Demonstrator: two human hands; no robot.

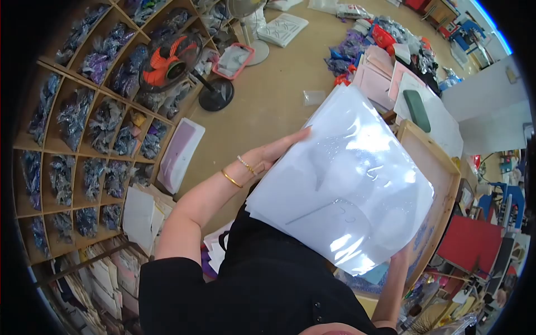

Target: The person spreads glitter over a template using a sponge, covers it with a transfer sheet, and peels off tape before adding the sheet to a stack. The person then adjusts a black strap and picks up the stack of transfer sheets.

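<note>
A stack of white sheets with a glossy clear film on top (340, 184) is held up in front of my body, tilted. Faint line drawings and bright reflections show on its surface. My left hand (283, 146) grips the stack's left edge, fingers along the top side and the rest behind it. Bracelets circle that wrist. At the lower right edge, my right hand (403, 252) supports the sheets, with most of its fingers hidden behind them. Partly under the stack is a wooden-framed tray (453, 192) with blue glittery material at its lower end.
Wooden cubbyholes (47, 153) full of bagged items line the left. An orange-bladed fan (170, 64) stands beside them. A green case (416, 110) lies on papers (446, 131) at right. Bags (354, 47) are heaped on the floor, and a red panel (470, 244) sits far right.
</note>
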